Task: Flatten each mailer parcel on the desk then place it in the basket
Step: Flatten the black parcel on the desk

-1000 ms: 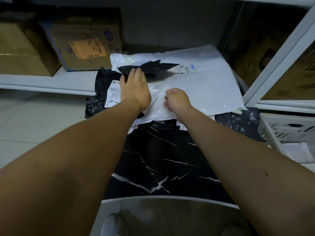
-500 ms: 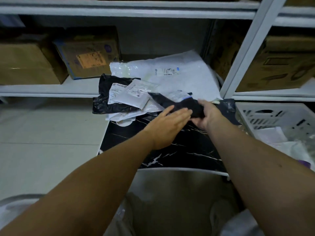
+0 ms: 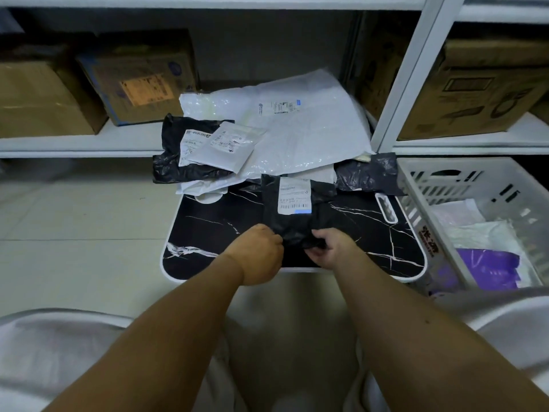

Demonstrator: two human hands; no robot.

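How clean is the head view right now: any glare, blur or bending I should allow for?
Head view: dim, cool light; glare patches on the large white mailer; the black mailer gripped by left hand and right hand nearly merges with the dark desk; wide-angle bending tilts the shelf post; arms soft up close.

1. White metal shelving [image 3: 410,72] stands behind the gripped area
2. Two cardboard boxes [image 3: 142,81] sit on the shelf, far left of the grip
3. A printed carton [image 3: 481,87] sits far right
4. Pale tiled floor [image 3: 74,233] lies left
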